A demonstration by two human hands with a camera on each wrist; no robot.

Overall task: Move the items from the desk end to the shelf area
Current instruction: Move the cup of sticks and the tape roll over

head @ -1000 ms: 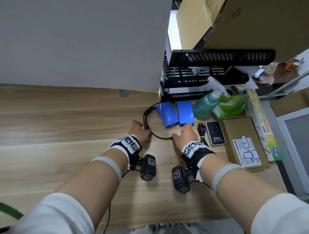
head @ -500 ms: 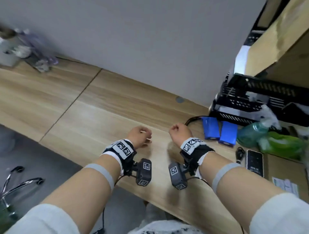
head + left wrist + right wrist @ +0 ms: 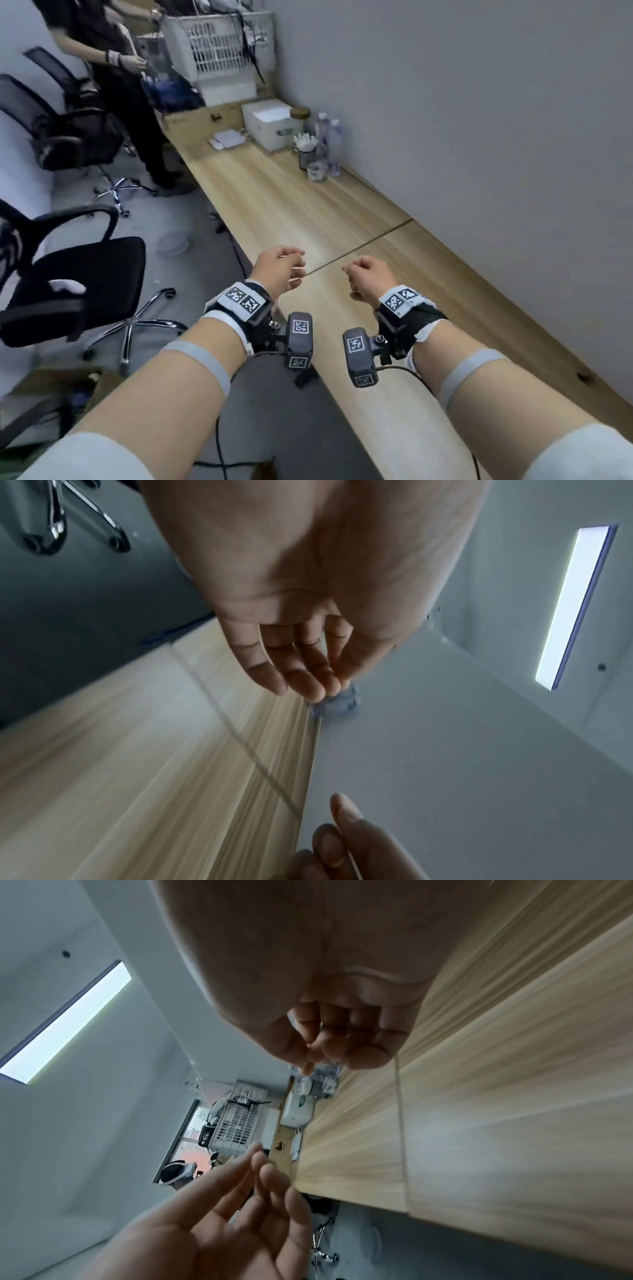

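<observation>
Both hands hovered empty above a long wooden tabletop [image 3: 274, 205] running along a grey wall. The left hand [image 3: 279, 270] had a loose, relaxed grip, fingers gently bent and holding nothing. The right hand [image 3: 368, 277] had its fingers curled in toward the palm, also holding nothing. The items to be moved sat well apart from the hands at the tabletop's far end: a white box [image 3: 269, 123], clear bottles [image 3: 329, 137], a cup of sticks [image 3: 306, 150] and a flat white device [image 3: 227, 138]. A black office chair [image 3: 78, 281] stood on the floor to the left.
</observation>
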